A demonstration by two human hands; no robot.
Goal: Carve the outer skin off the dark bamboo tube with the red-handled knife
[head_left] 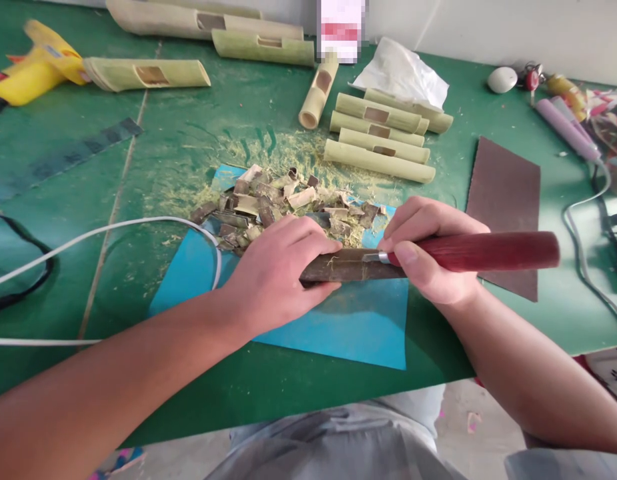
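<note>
My left hand (pixel 283 273) is closed around the left end of a dark brown bamboo tube (pixel 355 270), which lies sideways over a blue sheet (pixel 338 333). In my right hand (pixel 433 247) is a carving knife (pixel 508 251) with a thick red wooden handle. Its short metal blade points left and touches the top of the bamboo. My right fingers wrap the handle close to the blade and hide the tube's right end. Just behind the tube, a heap of cut bamboo chips (pixel 298 197) and fine shavings covers the sheet's back part.
Several green bamboo tubes with cut windows (pixel 378 157) lie behind the chips. Further left are a yellow glue gun (pixel 38 67) and a white cable (pixel 113 227). To the right lie brown sandpaper (pixel 511 213) and a purple corded tool (pixel 568 130). The green table's (pixel 213 400) front edge is near my body.
</note>
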